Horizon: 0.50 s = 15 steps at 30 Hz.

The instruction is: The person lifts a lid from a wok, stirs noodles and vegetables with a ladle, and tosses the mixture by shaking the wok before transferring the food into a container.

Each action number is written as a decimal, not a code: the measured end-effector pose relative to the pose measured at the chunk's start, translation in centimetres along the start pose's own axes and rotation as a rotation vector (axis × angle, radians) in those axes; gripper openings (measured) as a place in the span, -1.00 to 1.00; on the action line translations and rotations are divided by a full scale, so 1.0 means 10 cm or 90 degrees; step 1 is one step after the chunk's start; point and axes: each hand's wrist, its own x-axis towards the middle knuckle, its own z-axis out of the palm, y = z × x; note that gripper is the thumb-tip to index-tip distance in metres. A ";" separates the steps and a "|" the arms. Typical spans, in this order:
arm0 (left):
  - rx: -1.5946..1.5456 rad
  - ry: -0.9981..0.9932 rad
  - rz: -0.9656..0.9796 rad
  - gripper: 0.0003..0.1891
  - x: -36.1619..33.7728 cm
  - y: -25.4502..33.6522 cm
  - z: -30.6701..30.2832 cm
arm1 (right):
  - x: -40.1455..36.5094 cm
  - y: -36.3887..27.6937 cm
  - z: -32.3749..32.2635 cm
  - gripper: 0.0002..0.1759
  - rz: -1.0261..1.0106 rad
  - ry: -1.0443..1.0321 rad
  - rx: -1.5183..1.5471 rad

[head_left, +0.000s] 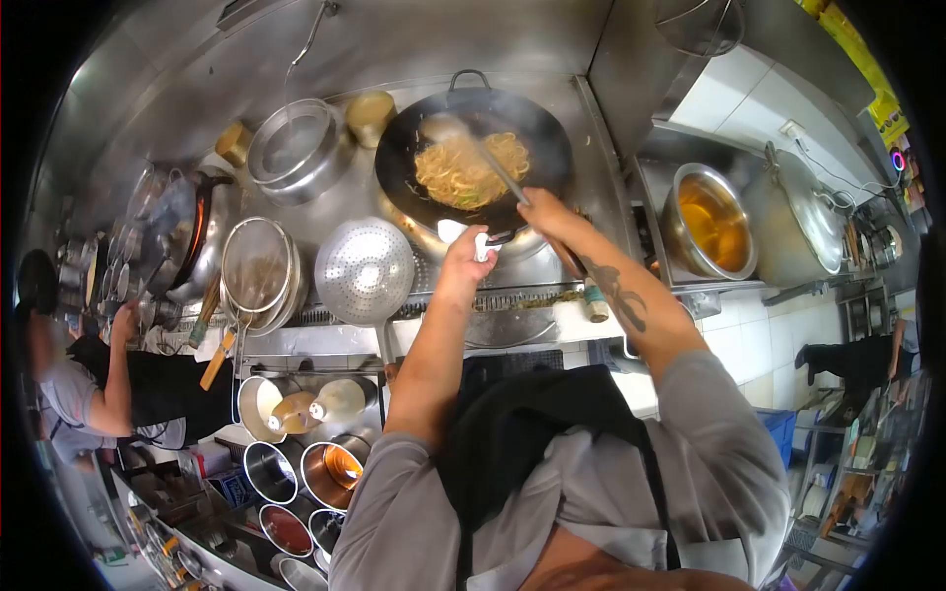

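Noodles [473,169] lie in a large black wok [547,128] on the stove. My left hand [471,258] is closed round a white cloth [455,232] at the wok's near handle. My right hand [544,212] grips the shaft of a metal ladle [503,173], whose bowl, partly blurred, rests over the upper left of the noodles inside the wok. The ladle's handle runs back under my right forearm.
A perforated strainer [365,271] and a mesh sieve [256,264] sit left of the wok. A pot of amber liquid [711,222] stands at right. Sauce containers [286,529] are lower left. A co-worker [89,394] works at far left; another person stands far right.
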 end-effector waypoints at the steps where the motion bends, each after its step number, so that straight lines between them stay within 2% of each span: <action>1: 0.003 -0.005 -0.011 -0.84 0.04 -0.01 -0.03 | -0.12 0.07 0.05 -0.64 -0.095 0.003 -0.042; 3: 0.004 0.015 0.021 -0.87 -0.08 -0.02 0.05 | -0.42 0.35 -0.04 -0.60 -0.287 0.018 -0.126; 5: 0.003 0.005 0.013 -0.88 0.00 -0.02 0.01 | -0.68 0.61 -0.36 -0.55 -0.183 -0.050 -0.332; 8: 0.001 0.067 0.052 -0.88 0.01 -0.08 0.01 | -1.09 0.17 -0.95 -0.60 -0.144 -0.051 -0.574; 11: -0.030 0.057 0.084 -0.91 -0.70 -0.33 0.33 | -1.35 -0.02 -1.07 -0.57 -0.243 0.017 -0.529; 12: -0.030 0.023 0.033 -0.93 -0.76 -0.40 0.29 | -1.46 -0.08 -1.14 -0.52 -0.245 -0.022 -0.463; 15: -0.017 0.055 0.077 -0.92 -0.90 -0.43 0.44 | -1.67 -0.16 -1.29 -0.50 -0.250 -0.114 -0.257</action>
